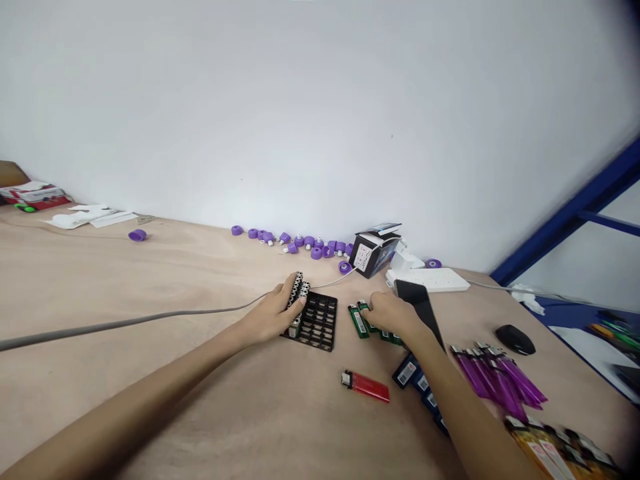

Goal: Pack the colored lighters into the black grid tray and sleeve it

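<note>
My left hand [273, 313] is closed around rows of lighters [299, 288] with metal tops, standing at the left side of a black grid tray [321, 320]. Its thumb lies along their near side, and the palm hides most of their bodies. The tray's right-hand cells hold nothing. To the right, my right hand [393, 312] is bent down over a short row of green lighters [359, 321], its fingertips closed on one of them. A single red lighter [367, 387] lies flat nearer to me. Blue lighters [407, 370] are partly covered by my right forearm.
Purple lighters [500, 380] and orange ones [545, 450] lie at right, near a black mouse [515, 339]. A phone [420, 303], a white power strip [427, 279] and a black box [373, 253] stand behind. Purple caps [309, 241] line the wall; a grey cable [125, 322] crosses left.
</note>
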`<state>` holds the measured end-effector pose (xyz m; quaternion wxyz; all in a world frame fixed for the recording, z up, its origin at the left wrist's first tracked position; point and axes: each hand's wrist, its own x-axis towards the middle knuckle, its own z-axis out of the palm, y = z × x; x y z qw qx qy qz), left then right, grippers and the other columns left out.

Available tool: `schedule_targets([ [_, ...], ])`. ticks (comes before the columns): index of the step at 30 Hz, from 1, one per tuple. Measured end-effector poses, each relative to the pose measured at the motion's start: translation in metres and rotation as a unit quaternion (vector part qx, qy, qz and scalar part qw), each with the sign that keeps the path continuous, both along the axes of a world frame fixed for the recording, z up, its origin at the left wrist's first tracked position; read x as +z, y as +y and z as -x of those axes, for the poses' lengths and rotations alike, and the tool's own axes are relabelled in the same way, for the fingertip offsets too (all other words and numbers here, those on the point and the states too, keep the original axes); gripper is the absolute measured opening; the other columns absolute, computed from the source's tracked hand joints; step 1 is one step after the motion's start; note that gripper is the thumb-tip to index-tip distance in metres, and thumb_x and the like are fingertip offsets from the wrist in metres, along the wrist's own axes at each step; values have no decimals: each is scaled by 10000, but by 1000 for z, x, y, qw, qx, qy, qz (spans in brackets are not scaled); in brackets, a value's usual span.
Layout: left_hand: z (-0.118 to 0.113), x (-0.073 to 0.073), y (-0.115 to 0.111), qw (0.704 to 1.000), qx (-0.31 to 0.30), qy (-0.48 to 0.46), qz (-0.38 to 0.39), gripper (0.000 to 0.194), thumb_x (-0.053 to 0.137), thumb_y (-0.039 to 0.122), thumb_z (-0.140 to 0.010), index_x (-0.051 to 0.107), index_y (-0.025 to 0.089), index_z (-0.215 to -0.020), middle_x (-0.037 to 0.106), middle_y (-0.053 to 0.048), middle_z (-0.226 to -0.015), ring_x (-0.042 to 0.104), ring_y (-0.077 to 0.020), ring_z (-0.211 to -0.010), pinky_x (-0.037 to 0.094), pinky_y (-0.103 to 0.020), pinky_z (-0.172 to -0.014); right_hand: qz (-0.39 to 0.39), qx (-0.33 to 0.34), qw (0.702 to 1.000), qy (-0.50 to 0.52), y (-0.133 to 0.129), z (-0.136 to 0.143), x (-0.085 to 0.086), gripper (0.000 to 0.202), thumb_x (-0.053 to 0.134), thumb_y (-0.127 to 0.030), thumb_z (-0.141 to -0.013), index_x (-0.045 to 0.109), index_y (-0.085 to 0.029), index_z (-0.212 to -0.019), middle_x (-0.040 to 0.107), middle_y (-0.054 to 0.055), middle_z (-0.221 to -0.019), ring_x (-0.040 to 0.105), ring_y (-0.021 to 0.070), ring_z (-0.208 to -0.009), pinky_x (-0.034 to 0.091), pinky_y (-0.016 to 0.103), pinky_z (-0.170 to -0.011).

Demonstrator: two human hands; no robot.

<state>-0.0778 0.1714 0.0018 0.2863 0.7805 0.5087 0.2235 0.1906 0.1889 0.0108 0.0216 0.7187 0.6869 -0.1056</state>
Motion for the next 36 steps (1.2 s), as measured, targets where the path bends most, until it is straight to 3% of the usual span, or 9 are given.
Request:
schedule_targets([
  [5, 1, 1, 0, 1000, 0, -6, 2, 714, 333, 554, -978, 193, 138, -1541, 477, -209, -1448, 497, -334, -1307, 384, -486, -1073, -5, 2, 1000, 16, 3, 4, -2, 172, 617, -280, -772, 684, -134, -833, 708, 232, -995, 673, 378, -966, 501, 415, -720],
  [9, 0, 2, -1, 1000, 4, 13, 10, 721, 308, 570, -977, 175, 145, -1544, 420, -209, -1488, 451, -341, -1346, 355, -494, -1100, -15, 56, 996, 72, -5, 11, 24, 177, 544, -319, -848, 606, -180, -757, 705, 126, -826, 677, 273, -820, 485, 328, -642],
  [11, -2, 6, -6, 999, 21, 22, -39, 689, 312, 545, -980, 203, 143, -1529, 400, -212, -1495, 400, -351, -1375, 331, -524, -1109, 2, 107, 984, 144, -15, 19, 40, 181, 497, -342, -894, 565, -209, -794, 670, 37, -700, 639, 186, -649, 464, 268, -555],
  [14, -7, 16, -21, 984, 40, 27, -171, 571, 359, 467, -979, 318, 146, -1449, 396, -207, -1479, 342, -354, -1388, 280, -571, -1119, 69, 172, 914, 360, -32, 33, 62, 139, 514, -347, -907, 542, -210, -905, 577, -36, -556, 544, 136, -491, 415, 224, -442],
  [17, -12, 30, -43, 975, 0, -2, -224, 330, 439, 426, -960, 506, 185, -1175, 404, -186, -1444, 352, -339, -1359, 344, -533, -1083, 91, 206, 862, 455, -48, 45, 77, 146, 560, -341, -898, 548, -206, -952, 573, -46, -567, 563, 128, -511, 441, 213, -457],
  [20, -16, 40, -62, 977, -62, -49, -196, 198, 477, 380, -957, 556, 200, -972, 455, -164, -1378, 313, -330, -1382, 402, -471, -1055, 97, 227, 842, 480, -59, 51, 88, 175, 558, -365, -913, 568, -207, -986, 599, -38, -611, 589, 129, -547, 485, 225, -504],
  [24, -21, 50, -76, 971, -116, -131, -160, 203, 421, 264, -986, 615, 214, -950, 554, -111, -1259, 368, -277, -1342, 395, -411, -1073, 95, 242, 843, 472, -68, 56, 98, 184, 555, -362, -925, 580, -213, -1029, 611, -36, -632, 597, 131, -561, 495, 223, -512],
  [31, -25, 51, -89, 969, -126, -201, -70, 176, 433, 260, -989, 588, 194, -938, 619, -40, -886, 574, -184, -829, 485, -319, -793, -52, 253, 874, 411, -70, 57, 101, 331, 572, -429, -914, 582, -207, -669, 545, -23, -571, 523, 115, -501, 397, 231, -453],
  [36, -25, 52, -94, 961, -136, -231, -61, 216, 422, 276, -1005, 621, 225, -1074, 647, -30, -931, 590, -185, -874, 472, -302, -836, 30, 283, 848, 446, -72, 49, 107, 232, 510, -345, -964, 672, -222, -852, 629, 6, -698, 590, 133, -586, 485, 240, -536],
])
